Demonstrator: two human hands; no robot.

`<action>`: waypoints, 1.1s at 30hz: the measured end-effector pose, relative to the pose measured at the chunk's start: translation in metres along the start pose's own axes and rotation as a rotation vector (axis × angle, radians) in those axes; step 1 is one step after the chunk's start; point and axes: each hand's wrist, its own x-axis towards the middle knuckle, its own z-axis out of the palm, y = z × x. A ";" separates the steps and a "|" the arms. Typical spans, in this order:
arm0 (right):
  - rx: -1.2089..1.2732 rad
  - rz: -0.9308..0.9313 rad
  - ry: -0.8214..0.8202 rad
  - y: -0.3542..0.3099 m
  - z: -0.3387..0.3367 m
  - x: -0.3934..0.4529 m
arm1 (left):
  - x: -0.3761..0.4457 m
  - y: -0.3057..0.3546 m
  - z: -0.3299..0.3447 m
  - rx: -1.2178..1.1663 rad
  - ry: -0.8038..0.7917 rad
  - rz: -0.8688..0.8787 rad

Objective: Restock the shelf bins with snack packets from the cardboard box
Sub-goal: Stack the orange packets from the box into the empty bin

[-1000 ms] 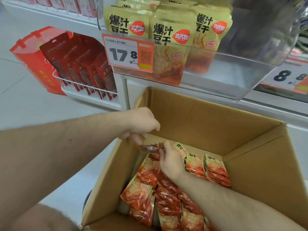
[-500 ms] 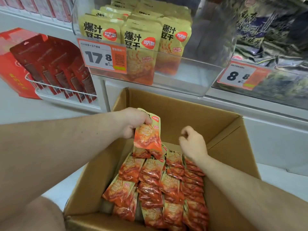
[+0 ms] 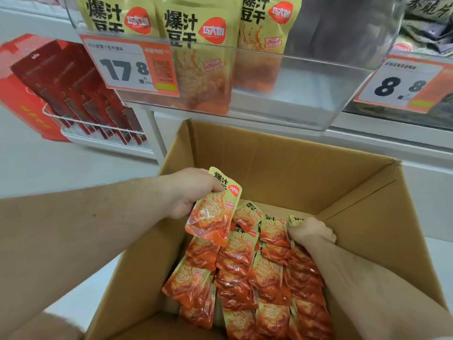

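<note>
At the far left, red gift boxes [image 3: 73, 94] stand in a white wire rack [image 3: 98, 133] on the floor. Just right of them, a clear shelf bin [image 3: 282, 101] holds large yellow snack bags [image 3: 196, 57] upright behind an orange price tag [image 3: 130, 67] reading 17.8; the bin's right part shows bare plastic.

Below the bin sits the open cardboard box [image 3: 282, 168]. The left hand [image 3: 188, 192] hangs over the box's left wall, its fingers [image 3: 215, 187] curled together and pinching the top edge of one small snack packet [image 3: 213, 212], which hangs tilted above the others. The thumb side is hidden behind the packet.

Rows of orange packets [image 3: 245, 278] lie overlapping on the box floor, filling most of it.

Further right, the right hand [image 3: 311, 231] is down among the far right row, near the box's back wall, its fingers bent downward and closed around the top of a packet there [image 3: 295, 220]; how many it holds cannot be told.

At the far right, a second price tag [image 3: 402, 84] reads 8.8, fixed to a neighbouring bin of dark bags [image 3: 426, 25].
</note>
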 end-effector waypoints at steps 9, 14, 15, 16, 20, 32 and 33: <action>0.934 -0.242 -0.146 -0.040 -0.071 -0.130 | -0.013 -0.002 -0.007 -0.163 0.098 -0.068; 0.932 -0.572 -0.002 -0.044 -0.098 -0.204 | -0.033 0.009 0.003 -0.399 -0.014 0.019; 0.879 -0.615 0.029 -0.045 -0.099 -0.212 | -0.038 0.012 0.006 -0.423 -0.062 0.043; 0.828 -0.657 0.059 -0.045 -0.102 -0.218 | -0.046 0.015 0.009 -0.415 -0.099 0.070; 0.719 -0.767 0.165 -0.040 -0.118 -0.240 | -0.067 0.021 0.017 -0.335 -0.036 0.246; 0.994 -0.782 -0.209 -0.038 -0.228 -0.241 | -0.124 0.049 -0.002 -0.139 -0.180 0.662; 0.995 -0.802 -0.237 -0.038 -0.234 -0.244 | -0.126 0.051 -0.002 -0.140 -0.196 0.684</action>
